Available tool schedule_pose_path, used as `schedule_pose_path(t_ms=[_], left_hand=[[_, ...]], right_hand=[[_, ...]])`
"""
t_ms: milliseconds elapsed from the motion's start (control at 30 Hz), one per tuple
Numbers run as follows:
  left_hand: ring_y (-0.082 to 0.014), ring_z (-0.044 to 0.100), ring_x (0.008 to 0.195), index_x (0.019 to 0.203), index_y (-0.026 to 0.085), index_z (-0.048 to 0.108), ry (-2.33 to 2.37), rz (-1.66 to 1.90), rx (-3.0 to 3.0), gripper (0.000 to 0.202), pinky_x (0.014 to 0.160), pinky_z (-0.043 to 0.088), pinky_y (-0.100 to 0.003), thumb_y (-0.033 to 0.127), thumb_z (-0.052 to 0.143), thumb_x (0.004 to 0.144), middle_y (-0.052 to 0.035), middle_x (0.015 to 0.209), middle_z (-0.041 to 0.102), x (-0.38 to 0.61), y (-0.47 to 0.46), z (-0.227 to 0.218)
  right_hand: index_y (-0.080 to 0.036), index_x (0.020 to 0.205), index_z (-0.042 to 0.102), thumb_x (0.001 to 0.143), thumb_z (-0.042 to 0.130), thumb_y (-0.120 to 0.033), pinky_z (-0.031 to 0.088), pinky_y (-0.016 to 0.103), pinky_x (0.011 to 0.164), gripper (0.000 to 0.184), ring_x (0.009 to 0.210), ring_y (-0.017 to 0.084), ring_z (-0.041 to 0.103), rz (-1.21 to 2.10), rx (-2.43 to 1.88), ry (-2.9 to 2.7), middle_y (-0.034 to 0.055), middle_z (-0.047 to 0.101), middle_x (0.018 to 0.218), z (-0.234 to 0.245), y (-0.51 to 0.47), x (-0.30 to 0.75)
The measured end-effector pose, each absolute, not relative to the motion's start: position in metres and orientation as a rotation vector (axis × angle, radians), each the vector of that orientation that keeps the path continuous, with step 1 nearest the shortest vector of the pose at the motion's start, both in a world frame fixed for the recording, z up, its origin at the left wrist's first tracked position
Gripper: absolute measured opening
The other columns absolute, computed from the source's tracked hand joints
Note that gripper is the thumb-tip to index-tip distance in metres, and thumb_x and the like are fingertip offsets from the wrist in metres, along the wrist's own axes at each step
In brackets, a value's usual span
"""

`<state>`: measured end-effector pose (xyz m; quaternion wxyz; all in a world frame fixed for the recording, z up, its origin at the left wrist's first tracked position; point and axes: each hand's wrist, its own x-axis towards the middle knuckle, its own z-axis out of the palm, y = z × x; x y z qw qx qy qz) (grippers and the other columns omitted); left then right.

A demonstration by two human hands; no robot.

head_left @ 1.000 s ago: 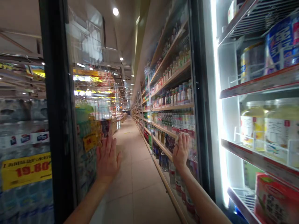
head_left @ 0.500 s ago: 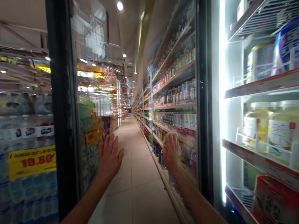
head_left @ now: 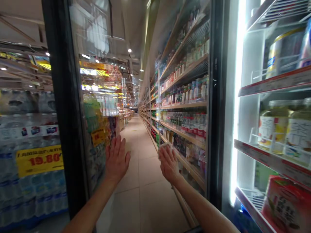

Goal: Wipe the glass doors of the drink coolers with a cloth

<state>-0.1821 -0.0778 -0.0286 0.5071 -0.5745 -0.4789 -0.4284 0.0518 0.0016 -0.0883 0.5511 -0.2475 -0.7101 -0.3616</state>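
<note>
A glass door (head_left: 136,207) in a black frame (head_left: 63,106) stands swung out in front of me, with the store aisle showing through it. My left hand (head_left: 117,160) lies flat against the glass, fingers stretched upward and nothing in it. To its right, my right hand (head_left: 169,163) presses a pale, crumpled cloth (head_left: 160,149) to the same pane. Most of the cloth is covered by the fingers.
On the right are lit cooler shelves (head_left: 274,158) with juice bottles (head_left: 272,127), cans and a red box (head_left: 289,205). Packs of water bottles (head_left: 36,191) with a yellow price sign (head_left: 40,160) stand at left. Drink shelves (head_left: 184,105) show in the glass.
My right hand has moved left across the glass with the cloth, closer to my left hand. The left hand stays nearly in place on the pane. The view has shifted slightly.
</note>
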Motion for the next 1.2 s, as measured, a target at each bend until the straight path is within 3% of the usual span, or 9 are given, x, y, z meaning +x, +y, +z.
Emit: schedule_pose_path(t_ms=[100,300,533,700,800,1033,1200], left_hand=[[-0.0243,0.017,0.139,0.145,0.016,0.016,-1.172,-0.996,-1.406,0.064,0.113,0.017,-0.047,0.025,0.043,0.088,-0.0147,0.148,0.028,-0.186,-0.082,-0.040],[-0.0225,0.014,0.140,0.145,0.016,0.015,-1.130,-0.935,-1.414,0.067,0.113,0.017,-0.045,0.021,0.046,0.086,-0.0149,0.147,0.030,-0.191,-0.088,-0.066],[-0.0218,0.015,0.140,0.144,0.015,0.018,-1.152,-0.940,-1.421,0.064,0.113,0.016,-0.044,0.021,0.045,0.086,-0.0151,0.146,0.031,-0.191,-0.088,-0.068],[-0.0216,0.015,0.140,0.143,0.015,0.023,-1.156,-0.926,-1.412,0.060,0.113,0.017,-0.044,0.022,0.043,0.087,-0.0150,0.145,0.034,-0.192,-0.088,-0.069],[-0.0211,0.014,0.140,0.144,0.015,0.018,-1.143,-0.922,-1.400,0.063,0.113,0.016,-0.044,0.021,0.044,0.087,-0.0156,0.146,0.032,-0.191,-0.088,-0.069],[-0.0210,0.013,0.140,0.145,0.016,0.015,-1.116,-0.927,-1.406,0.067,0.114,0.014,-0.042,0.020,0.047,0.086,-0.0138,0.147,0.027,-0.191,-0.089,-0.067],[-0.0213,0.013,0.140,0.145,0.016,0.013,-1.112,-0.917,-1.392,0.067,0.114,0.016,-0.044,0.020,0.046,0.087,-0.0133,0.147,0.028,-0.190,-0.089,-0.067]], right_hand=[[-0.024,0.144,0.024,0.084,0.039,-0.011,0.025,0.045,0.111,0.064,0.139,0.020,0.025,-0.911,-0.541,-1.712,0.0058,0.050,0.136,-0.100,0.006,0.068],[-0.018,0.147,0.014,0.089,0.034,-0.017,0.027,0.057,0.106,0.061,0.141,0.028,0.017,-0.736,-0.827,-1.260,0.0145,0.031,0.148,-0.075,0.019,0.091],[-0.022,0.147,0.015,0.085,0.039,-0.013,0.024,0.048,0.111,0.067,0.141,0.022,0.018,-0.887,-0.609,-1.690,0.0076,0.042,0.142,-0.096,0.006,0.069],[-0.019,0.146,0.016,0.088,0.033,-0.019,0.023,0.057,0.108,0.061,0.140,0.028,0.017,-0.716,-0.829,-1.234,0.0120,0.030,0.149,-0.075,0.025,0.109],[-0.018,0.147,0.013,0.088,0.033,-0.017,0.024,0.056,0.108,0.062,0.141,0.029,0.014,-0.714,-0.808,-1.278,0.0129,0.026,0.150,-0.074,0.019,0.089],[-0.022,0.144,0.025,0.083,0.039,-0.011,0.017,0.043,0.114,0.063,0.141,0.019,0.016,-0.935,-0.488,-1.747,0.0052,0.046,0.139,-0.075,-0.004,0.043],[-0.015,0.147,0.015,0.087,0.033,-0.015,0.022,0.051,0.110,0.062,0.142,0.025,0.011,-0.762,-0.719,-1.385,0.0135,0.035,0.146,-0.035,0.003,0.043]])
